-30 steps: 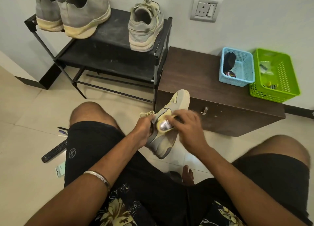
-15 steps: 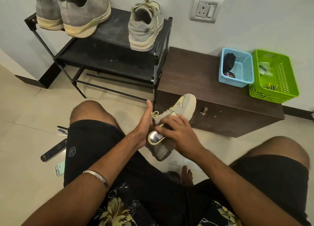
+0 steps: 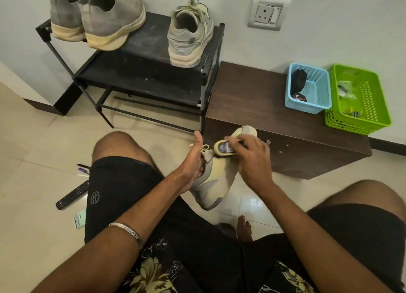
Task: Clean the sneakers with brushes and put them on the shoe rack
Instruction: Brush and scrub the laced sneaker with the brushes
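Person seated, knees apart, holding a pale yellow-grey sneaker (image 3: pixel 216 180) above the floor betw. the legs, toe pointing far-right toward the brown cabinet (image 3: pixel 259 99). Left hand (image 3: pixel 194 163) grips the sneaker at the collar/lace area, fingers tucked inside, thumb up. Right hand (image 3: pixel 250 158) is closed round a small brush (image 3: pixel 224 148) w/ a yellowish rim and purple label, pressed to the upper near the laces. Hands sit close together, both on the shoe.

Far left: black shoe rack (image 3: pixel 140 57). Top shelf carries a pair of grey sock-style sneakers (image 3: pixel 98 20) at the left end and the matching lace-up sneaker (image 3: pixel 190 33) at the right end, heel toward the camera.

On the tabletop of the cabinet, far right: blue basket (image 3: pixel 316 99) w/ a dark item inside, touching a green basket (image 3: pixel 360 99) w/ small bits, unclear what.

Floor, left of the left leg: remote control (image 3: pixel 72 196), a couple of pens (image 3: pixel 82 170), a small card (image 3: pixel 79 220). Silver bracelet (image 3: pixel 126 229) on the left wrist.
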